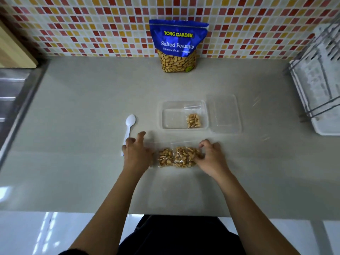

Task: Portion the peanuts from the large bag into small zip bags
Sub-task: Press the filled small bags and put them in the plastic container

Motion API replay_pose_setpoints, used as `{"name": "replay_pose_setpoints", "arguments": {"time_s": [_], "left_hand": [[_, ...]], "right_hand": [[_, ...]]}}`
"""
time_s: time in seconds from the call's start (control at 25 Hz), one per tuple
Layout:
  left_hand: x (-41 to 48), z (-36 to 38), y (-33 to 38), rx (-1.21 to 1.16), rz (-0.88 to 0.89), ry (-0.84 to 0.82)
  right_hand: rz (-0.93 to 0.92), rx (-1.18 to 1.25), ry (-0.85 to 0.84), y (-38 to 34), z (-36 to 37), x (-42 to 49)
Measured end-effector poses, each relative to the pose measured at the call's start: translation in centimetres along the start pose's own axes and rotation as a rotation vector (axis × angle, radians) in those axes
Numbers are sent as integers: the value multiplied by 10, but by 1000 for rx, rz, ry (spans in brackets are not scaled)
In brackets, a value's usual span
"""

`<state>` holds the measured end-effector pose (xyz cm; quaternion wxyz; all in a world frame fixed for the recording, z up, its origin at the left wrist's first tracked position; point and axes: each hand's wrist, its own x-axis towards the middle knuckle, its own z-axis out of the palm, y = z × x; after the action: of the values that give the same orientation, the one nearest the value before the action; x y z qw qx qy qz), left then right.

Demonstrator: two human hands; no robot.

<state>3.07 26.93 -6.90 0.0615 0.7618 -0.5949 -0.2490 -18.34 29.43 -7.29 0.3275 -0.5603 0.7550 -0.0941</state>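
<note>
The large blue bag of salted peanuts (177, 45) stands upright against the tiled wall at the back. Two small zip bags filled with peanuts lie side by side on the counter near me: the left bag (165, 157) and the right bag (184, 155), which partly overlaps it. My left hand (137, 151) rests on the left edge of the left bag, fingers spread. My right hand (209, 156) pinches the right end of the right bag. A third small zip bag with peanuts (193, 120) lies inside a clear plastic container (164, 115).
A white plastic spoon (129, 126) lies just left of my left hand. The container's clear lid (225, 114) lies to its right. A wire dish rack (320, 80) stands at the far right, a metal sink (12, 92) at the far left.
</note>
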Motion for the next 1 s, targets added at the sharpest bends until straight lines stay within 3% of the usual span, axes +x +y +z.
{"name": "replay_pose_setpoints", "arguments": {"time_s": [0.12,0.36,0.6,0.72,1.0], "left_hand": [[-21,19,-6,11,-9,-5],[-27,8,-2,-434,-13,81],[-15,-24,46,-796,55,151],[18,-28,68,-623,123,93],[69,-11,91,-23,209,-4]], "right_hand": [[-31,20,24,-1,10,-1],[-19,134,58,14,14,1],[-22,737,135,-4,-28,-2],[-116,685,113,-29,-49,36],[-81,258,-77,-56,-19,109]]}}
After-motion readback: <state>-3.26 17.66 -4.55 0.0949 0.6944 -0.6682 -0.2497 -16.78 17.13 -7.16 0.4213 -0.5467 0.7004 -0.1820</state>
